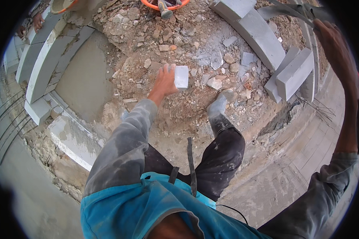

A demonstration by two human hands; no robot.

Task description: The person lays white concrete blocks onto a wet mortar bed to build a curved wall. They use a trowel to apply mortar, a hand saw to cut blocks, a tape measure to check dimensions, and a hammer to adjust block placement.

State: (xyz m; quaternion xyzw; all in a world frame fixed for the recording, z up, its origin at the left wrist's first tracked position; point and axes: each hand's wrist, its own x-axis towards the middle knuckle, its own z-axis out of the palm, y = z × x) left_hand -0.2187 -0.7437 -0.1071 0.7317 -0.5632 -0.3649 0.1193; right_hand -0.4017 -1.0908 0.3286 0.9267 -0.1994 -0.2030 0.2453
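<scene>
Single fisheye view from head height, facing steeply down; torso (123,207) close, rubble (139,55) farther.

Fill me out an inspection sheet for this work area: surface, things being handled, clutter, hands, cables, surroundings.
Surface: uneven rubble ground, dusty.
Things being handled: small grey block, in hand; a dark strip-like thing at upper right, kind unclear.
Clutter: broken stone pieces; orange-rimmed container at the top edge, partly out of view.
Hands: left hand grips the small grey block; right hand raised by the dark strip-like thing, grip unclear.
Cables: thin black cord beside the blue garment.
Surroundings: larger grey blocks on both sides; another person's hand, upper left.
</scene>
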